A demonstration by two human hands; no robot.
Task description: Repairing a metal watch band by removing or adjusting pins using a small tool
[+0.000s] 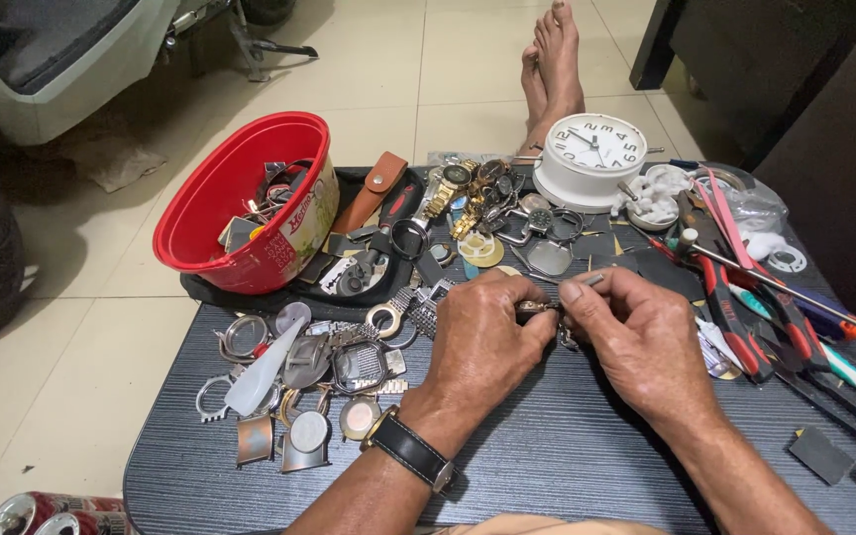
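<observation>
1. Above the dark tabletop (pixel 567 456), a small metal watch part (pixel 537 308) is pinched in the left hand (pixel 482 342).
2. Its other end is gripped by the right hand (pixel 636 342), fingers clenched.
3. Watch cases (pixel 299 396) lie nearby.

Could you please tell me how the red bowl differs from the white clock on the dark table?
The red bowl is larger than the white clock and sits at the table's far left, the clock at the far edge, nearer the right. The bowl tilts with its open mouth showing watch parts inside; the clock leans with its closed dial facing up. Both are round, and neither is touched by the left hand or right hand.
</observation>
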